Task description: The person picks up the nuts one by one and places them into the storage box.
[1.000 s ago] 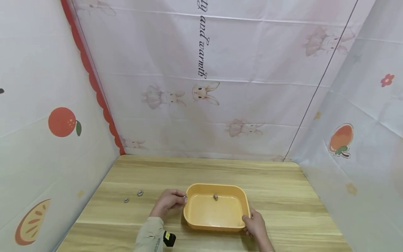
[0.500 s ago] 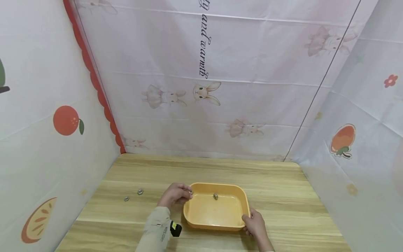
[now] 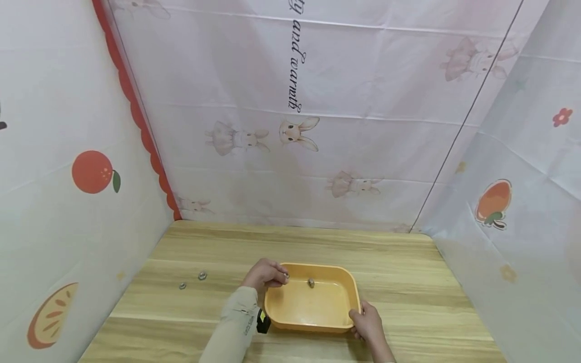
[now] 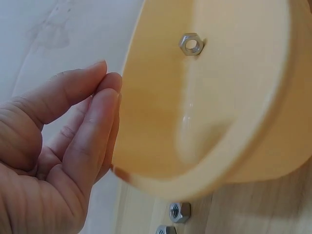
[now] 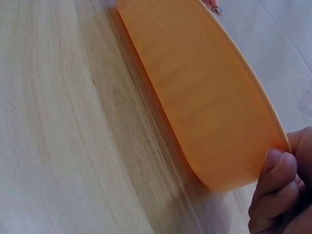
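Note:
My left hand (image 3: 268, 274) is over the left end of a yellow plastic basin (image 3: 313, 326), pinching a small metal nut (image 3: 286, 275) between thumb and fingertips. From the left wrist view that pinched nut is hidden behind the fingers, while the right wrist view shows a bit of the nut (image 5: 218, 9) past the rim. Inside the basin lies another hex nut (image 4: 191, 45), near its far wall. My right hand (image 3: 366, 321) grips the basin's right end at the near corner, thumb over the rim and fingers against the outer wall (image 5: 209, 107).
Two more nuts, a larger one (image 3: 202, 276) and a smaller one (image 3: 182, 286), lie on the wooden table (image 3: 390, 262) left of the basin. Printed sheets (image 3: 254, 191) stand as walls at the back and both sides.
My left hand, with the pinched nut, has moved right from beside the basin's left rim to above its inside. The right hand and the basin have stayed in place.

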Demonstrator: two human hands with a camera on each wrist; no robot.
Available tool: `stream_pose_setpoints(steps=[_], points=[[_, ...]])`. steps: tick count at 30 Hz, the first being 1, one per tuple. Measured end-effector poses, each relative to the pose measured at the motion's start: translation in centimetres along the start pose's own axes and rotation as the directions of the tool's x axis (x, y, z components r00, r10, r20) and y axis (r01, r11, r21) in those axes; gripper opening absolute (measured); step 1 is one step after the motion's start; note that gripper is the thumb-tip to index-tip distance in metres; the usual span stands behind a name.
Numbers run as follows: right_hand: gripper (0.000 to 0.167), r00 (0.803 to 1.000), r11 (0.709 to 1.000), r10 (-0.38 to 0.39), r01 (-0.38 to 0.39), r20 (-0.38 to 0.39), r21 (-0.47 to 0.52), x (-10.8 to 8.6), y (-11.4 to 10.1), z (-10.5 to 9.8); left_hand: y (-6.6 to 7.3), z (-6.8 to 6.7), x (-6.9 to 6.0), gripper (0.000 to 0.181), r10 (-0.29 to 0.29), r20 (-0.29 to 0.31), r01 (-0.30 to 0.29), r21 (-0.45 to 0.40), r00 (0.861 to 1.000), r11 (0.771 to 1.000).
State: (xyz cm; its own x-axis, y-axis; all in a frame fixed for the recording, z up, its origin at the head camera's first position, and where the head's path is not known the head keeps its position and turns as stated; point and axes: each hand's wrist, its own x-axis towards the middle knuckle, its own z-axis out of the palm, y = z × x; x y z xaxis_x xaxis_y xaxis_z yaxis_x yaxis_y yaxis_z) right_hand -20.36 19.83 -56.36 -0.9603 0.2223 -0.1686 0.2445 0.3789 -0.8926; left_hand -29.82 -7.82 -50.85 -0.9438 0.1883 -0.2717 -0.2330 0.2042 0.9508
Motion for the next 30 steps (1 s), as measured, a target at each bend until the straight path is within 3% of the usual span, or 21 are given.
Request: stream_pose_setpoints(steps=[8,15,21,30], points=[[0.006,1.000,1.000,0.001,-0.001,0.004,0.010,0.0,0.2,0.1,0.9,1.1,0.8,0.017,-0.053,0.011,0.052,0.053,0.999,0.997],[0.006,1.000,1.000,-0.001,0.001,0.005,0.010,0.1,0.4,0.0,0.5,2.0,1.9,0.020,-0.100,-0.005,0.100,0.065,0.995,0.993],[0.006,1.000,1.000,0.002,-0.002,0.011,0.018,0.1,0.6,-0.1,0.6,3.4,2.0,0.022,-0.121,-0.029,0.124,0.185,0.992,0.975],[0.005,1.000,0.999,0.008,-0.009,0.016,0.039,0.0,0.5,0.0,0.3,4.4,3.2,0.020,-0.193,-0.073,0.204,0.207,0.978,0.957]])
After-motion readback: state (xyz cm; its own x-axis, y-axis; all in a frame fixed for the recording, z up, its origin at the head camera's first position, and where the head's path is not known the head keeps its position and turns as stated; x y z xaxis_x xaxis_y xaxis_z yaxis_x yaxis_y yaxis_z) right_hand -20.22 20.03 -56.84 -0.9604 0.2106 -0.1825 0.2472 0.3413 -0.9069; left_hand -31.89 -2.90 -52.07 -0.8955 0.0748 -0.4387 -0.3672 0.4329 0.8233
